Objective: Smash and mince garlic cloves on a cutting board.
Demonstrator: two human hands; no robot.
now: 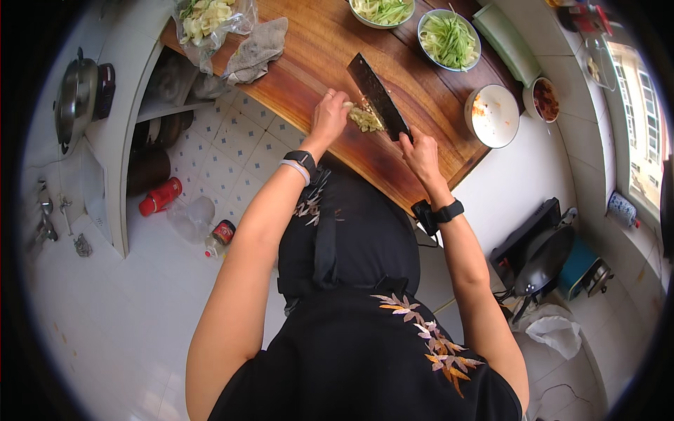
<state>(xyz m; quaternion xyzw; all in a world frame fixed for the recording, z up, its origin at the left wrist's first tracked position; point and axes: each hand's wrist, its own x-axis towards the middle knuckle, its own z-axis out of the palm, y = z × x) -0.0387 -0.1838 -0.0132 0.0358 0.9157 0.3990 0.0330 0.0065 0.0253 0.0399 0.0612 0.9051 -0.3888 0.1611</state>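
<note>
My right hand (421,152) grips the handle of a dark-bladed cleaver (376,92), which slants up and left over the wooden cutting board (310,52). Small bits stick to the blade. Along its left side lies a heap of chopped pale garlic (364,121), with more bits partly hidden behind the blade. Left of this heap, my left hand (330,113) has its fingers curled at the board, pinching what looks like a pale garlic piece (347,106) at the fingertips.
Beyond the cleaver stand a bowl of shredded cucumber over noodles (448,41) and a similar bowl (382,11). A stained white bowl (494,118) and a bowl of dark red sauce (545,100) sit at right. A grey cloth (259,50) and plastic bag (210,44) lie left.
</note>
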